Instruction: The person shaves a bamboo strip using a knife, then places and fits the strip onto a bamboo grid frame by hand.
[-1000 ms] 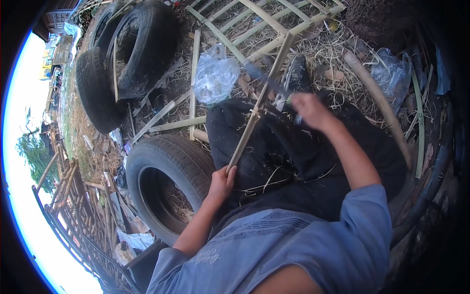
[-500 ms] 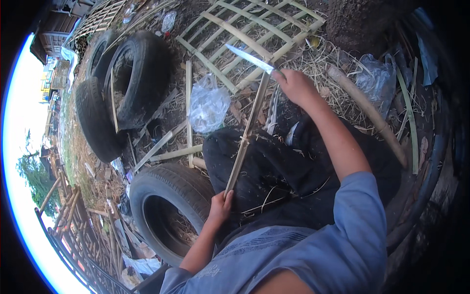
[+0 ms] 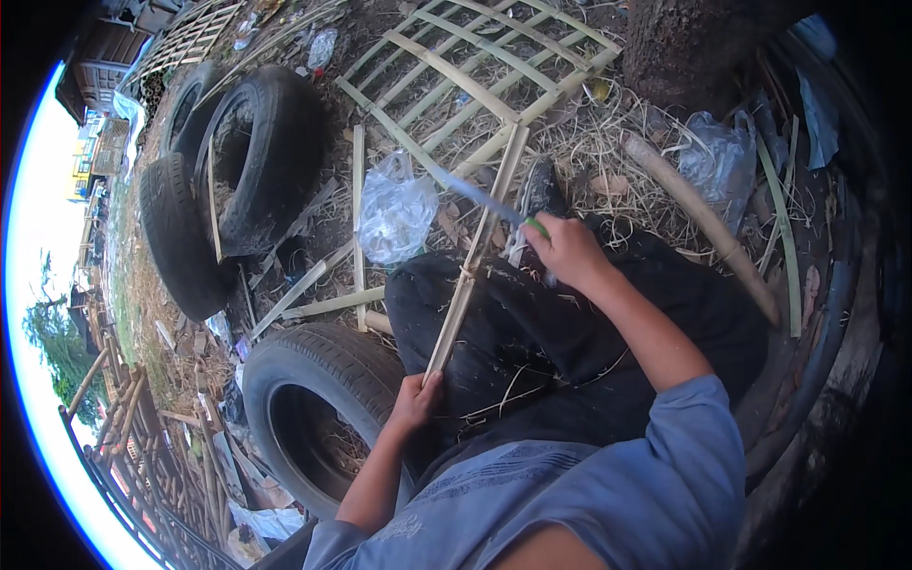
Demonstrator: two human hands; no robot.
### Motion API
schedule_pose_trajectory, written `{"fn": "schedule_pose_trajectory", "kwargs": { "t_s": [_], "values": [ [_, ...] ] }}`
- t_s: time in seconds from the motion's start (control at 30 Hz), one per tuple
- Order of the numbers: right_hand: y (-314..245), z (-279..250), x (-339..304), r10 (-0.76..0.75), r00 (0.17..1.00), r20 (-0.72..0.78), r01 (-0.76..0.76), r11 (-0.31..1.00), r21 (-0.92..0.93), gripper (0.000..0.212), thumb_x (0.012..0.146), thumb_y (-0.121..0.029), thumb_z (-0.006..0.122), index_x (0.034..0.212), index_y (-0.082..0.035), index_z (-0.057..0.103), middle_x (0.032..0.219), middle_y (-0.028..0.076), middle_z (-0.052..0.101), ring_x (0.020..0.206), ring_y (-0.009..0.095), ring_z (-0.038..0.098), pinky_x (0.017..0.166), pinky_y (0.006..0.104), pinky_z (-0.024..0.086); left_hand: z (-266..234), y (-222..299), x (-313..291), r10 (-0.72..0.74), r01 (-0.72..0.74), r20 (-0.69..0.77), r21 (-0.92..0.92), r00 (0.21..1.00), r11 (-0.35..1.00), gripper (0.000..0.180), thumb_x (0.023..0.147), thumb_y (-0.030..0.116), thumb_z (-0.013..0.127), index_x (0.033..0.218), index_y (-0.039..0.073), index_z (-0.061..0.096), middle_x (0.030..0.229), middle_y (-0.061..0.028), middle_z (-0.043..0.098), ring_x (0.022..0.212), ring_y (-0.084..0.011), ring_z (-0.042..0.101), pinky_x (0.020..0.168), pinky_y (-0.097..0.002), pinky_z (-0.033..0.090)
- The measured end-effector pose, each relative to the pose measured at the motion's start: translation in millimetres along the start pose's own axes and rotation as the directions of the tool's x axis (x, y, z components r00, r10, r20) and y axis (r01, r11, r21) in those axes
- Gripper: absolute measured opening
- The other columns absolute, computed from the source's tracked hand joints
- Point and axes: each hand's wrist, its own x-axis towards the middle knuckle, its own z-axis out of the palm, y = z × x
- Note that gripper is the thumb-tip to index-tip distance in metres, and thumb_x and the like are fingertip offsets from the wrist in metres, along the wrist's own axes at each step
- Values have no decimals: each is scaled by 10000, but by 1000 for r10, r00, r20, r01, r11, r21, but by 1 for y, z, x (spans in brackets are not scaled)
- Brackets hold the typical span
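My left hand (image 3: 415,401) is closed around the near end of a long split bamboo strip (image 3: 460,293). The strip slants up and away across my dark trouser leg, its far end by the bamboo lattice (image 3: 494,103). A joint shows about halfway along it. My right hand (image 3: 567,251) grips a knife (image 3: 483,198) by its handle, of which a green bit shows. The blade points left and crosses the strip above the joint; motion blurs it slightly. Whether the edge touches the strip I cannot tell.
A tyre (image 3: 328,408) lies beside my left forearm, with more tyres (image 3: 258,157) farther left. A clear plastic bag (image 3: 394,211) sits beyond my knee. To the right are a bamboo pole (image 3: 701,228) and a tree trunk (image 3: 679,52). Shavings litter the ground.
My right hand has brought the knife down toward me along the strip, from its far end to nearer the joint. My left hand keeps its hold on the near end.
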Motion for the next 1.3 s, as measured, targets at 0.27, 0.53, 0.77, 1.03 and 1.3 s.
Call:
{"fn": "schedule_pose_trajectory", "kwargs": {
  "t_s": [0.27, 0.53, 0.77, 1.03, 1.3],
  "values": [
    [-10, 27, -16, -387, 919, -75, 358, 899, -251, 274, 900, -347, 592, 950, -85, 651, 701, 99, 618, 670, 289, 640, 599, 389, 517, 7, 0, 1, -19, 19, -32, -7, 999, 1000, 497, 1006, 396, 469, 630, 72, 495, 566, 47, 449, 508, -57, 398, 469, -246, 320],
    [23, 27, 6, -425, 902, -80, 374, 860, -347, 266, 865, -385, 631, 824, -123, 618, 679, 67, 598, 646, 258, 624, 588, 380, 511, 1, 10, 4, -21, 21, -14, -4, 1000, 1000, 511, 1009, 411, 453, 643, 62, 526, 579, 52, 448, 531, -49, 395, 488, -240, 338],
    [70, -34, 30, 234, 890, -390, -299, 948, -113, 291, 938, -380, 547, 903, -96, 602, 728, 113, 632, 693, 322, 633, 596, 428, 500, -6, 1, 3, -37, 33, 89, 43, 995, 999, 549, 1003, 456, 440, 665, 42, 563, 584, 29, 481, 541, -72, 440, 505, -263, 380],
    [-7, -34, -8, 11, 994, -108, -34, 977, -209, 301, 914, -394, 568, 911, -93, 583, 711, 169, 620, 706, 397, 625, 616, 494, 481, -17, 8, 6, -114, 123, 128, -58, 985, 991, 601, 985, 517, 429, 642, 49, 584, 475, 32, 438, 394, -73, 418, 380, -242, 299],
    [30, -41, 50, 201, 926, -321, -261, 953, -155, 358, 935, -418, 499, 1012, -93, 626, 849, 191, 663, 836, 411, 632, 706, 500, 486, 1, 19, 7, -128, 139, 103, -102, 986, 985, 593, 987, 519, 419, 672, 44, 580, 468, 12, 443, 374, -97, 438, 367, -259, 328]
  ]
}}
